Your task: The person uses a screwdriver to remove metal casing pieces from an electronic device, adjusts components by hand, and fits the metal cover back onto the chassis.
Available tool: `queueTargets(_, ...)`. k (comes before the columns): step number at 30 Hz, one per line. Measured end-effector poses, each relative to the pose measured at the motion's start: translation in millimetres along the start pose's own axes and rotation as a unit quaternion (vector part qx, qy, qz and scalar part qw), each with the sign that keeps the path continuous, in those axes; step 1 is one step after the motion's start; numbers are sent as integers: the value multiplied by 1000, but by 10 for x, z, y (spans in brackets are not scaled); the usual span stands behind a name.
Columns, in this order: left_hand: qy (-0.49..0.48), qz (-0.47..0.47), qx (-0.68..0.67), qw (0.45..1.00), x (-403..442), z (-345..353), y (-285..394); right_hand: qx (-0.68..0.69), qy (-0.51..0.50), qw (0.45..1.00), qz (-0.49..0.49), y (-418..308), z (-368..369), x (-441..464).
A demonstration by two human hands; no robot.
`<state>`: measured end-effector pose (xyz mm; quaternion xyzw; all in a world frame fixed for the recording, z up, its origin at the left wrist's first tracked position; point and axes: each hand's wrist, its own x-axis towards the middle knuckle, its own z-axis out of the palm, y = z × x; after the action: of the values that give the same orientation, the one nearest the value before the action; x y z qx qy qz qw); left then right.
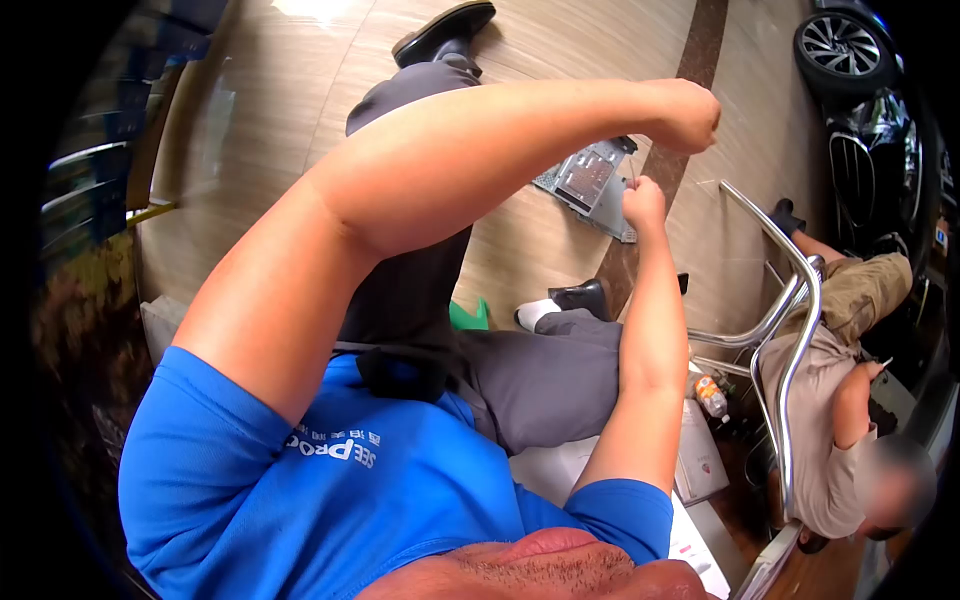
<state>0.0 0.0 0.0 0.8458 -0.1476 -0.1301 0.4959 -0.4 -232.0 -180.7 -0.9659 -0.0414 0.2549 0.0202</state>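
My left hand (pixel 686 116) is closed in a fist at the end of my left arm, which reaches across in front of me. What it grips, if anything, is hidden. Just below it, my right hand (pixel 645 204) is closed, fingers pinched together at the right edge of a grey metal casing (pixel 612 203). A thin dark strand shows by those fingertips, too small to name. On the tiled floor lies the casing, an open-looking box with a mesh-like panel; my left forearm hides part of it.
My legs (pixel 545 385) are spread around the work area. Right of me are a chrome tube chair frame (pixel 805 300), a plastic bottle (pixel 711 396) and a seated person (pixel 825 420). A black car (pixel 860 150) stands beyond. Something green (pixel 470 314) lies between my legs.
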Motion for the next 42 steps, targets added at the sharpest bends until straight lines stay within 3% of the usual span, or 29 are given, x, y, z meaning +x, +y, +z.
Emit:
queueTargets(2,-4,-21,103,994,-58,-4,5,24,71,987,-140,56,-123,-63)
queueTargets(3,-9,-21,127,992,-47,49,12,45,81,985,-144,-57,-196,-148)
queueTargets(5,-25,10,209,978,-21,195,-60,218,60,961,-159,-273,-671,-692)
queueTargets(10,-64,80,248,963,-114,280,-31,266,107,936,-205,-294,-1234,-1267)
queueTargets(11,-83,98,269,954,-117,293,3,266,183,907,-269,-192,-1199,-1258)
queueTargets(14,-52,108,212,970,-183,357,62,253,196,915,-246,-121,-1415,-1454)
queueTargets(19,2,128,194,973,-227,349,71,317,247,866,-297,-31,-1546,-1528)
queueTargets(21,4,122,171,978,-241,417,110,412,235,844,-250,50,-1594,-1589)
queueTargets(27,-19,124,176,976,-307,546,197,496,213,812,-222,-18,-1641,-1733)
queueTargets(32,-23,115,196,974,-292,625,151,396,219,863,-225,-83,-1598,-1802)
queueTargets(34,-58,95,230,967,-256,632,135,377,222,867,-238,-74,-1572,-1800)
queueTargets(40,-38,121,228,965,-299,582,152,326,226,886,-239,30,-1501,-1743)
queueTargets(42,-39,121,228,965,-296,565,150,291,270,879,-265,43,-1500,-1746)
